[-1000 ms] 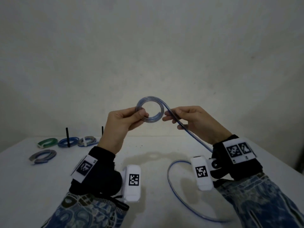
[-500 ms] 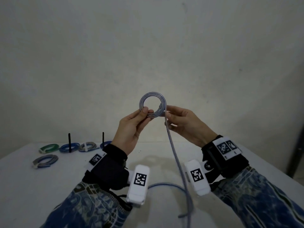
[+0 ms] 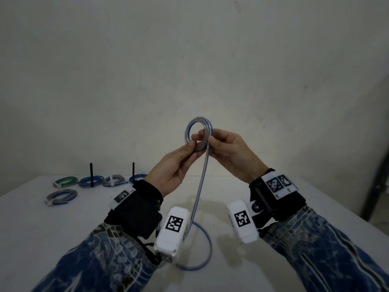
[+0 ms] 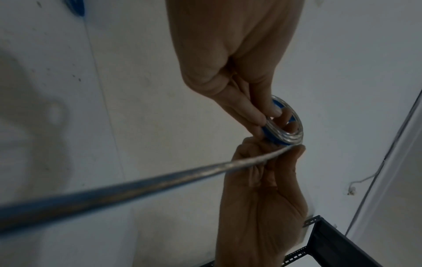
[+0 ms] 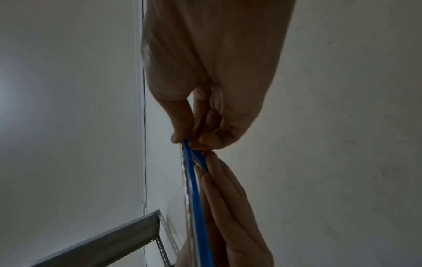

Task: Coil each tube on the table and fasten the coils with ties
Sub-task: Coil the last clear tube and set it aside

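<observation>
The worktop (image 3: 31,228) carried five finished coils (image 3: 61,196) at its far left, apparently tied, though the ties were too small to confirm. One tube (image 3: 200,186) remained half wound: its tail curved on the worktop below my wrists, then rose to a small coil (image 3: 197,133) held in the air. My left hand (image 3: 174,167) pinched the coil's lower rim; my right hand (image 3: 229,152) pinched its right side, where the tail left it. Fastening was not yet begun.
</observation>
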